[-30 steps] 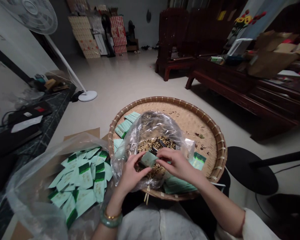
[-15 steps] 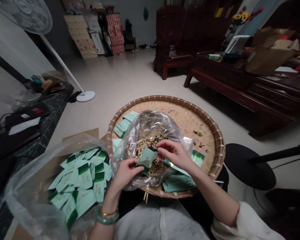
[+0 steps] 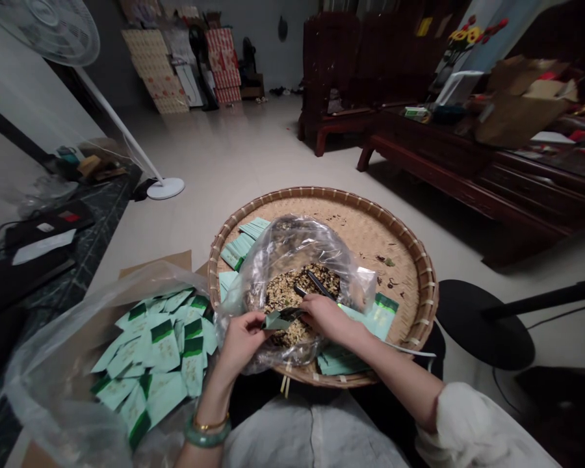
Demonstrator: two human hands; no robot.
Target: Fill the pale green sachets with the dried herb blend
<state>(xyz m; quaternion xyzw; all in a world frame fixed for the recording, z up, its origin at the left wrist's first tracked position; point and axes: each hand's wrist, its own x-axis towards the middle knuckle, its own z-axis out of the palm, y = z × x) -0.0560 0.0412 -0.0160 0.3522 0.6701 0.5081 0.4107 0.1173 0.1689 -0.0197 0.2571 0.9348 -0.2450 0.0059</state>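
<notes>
The left hand [image 3: 244, 337] pinches a small, flat mint-green packet [image 3: 274, 321], held over coarse tan-and-black grains [image 3: 281, 292] in a clear, crinkled plastic bag [image 3: 305, 234]; the right hand [image 3: 324, 315] curls at the packet's dark end, its grip impossible to tell. A loose pinch could drop the packet, and either hand snagging the slack bag could spill grains across the round woven-bamboo tray [image 3: 365, 231]

A tall white pedestal fan [image 3: 49, 25] stands on a pale, glossy floor [image 3: 253, 149] in a dimly lit room, beside a white-veined black marble ledge [image 3: 107, 222]. Beyond it, patterned red-and-white cartons [image 3: 224, 62] rise near a plain grey wall [image 3: 270, 57]; to its right sits a long, low, dark-red wooden table [image 3: 443, 162].
</notes>
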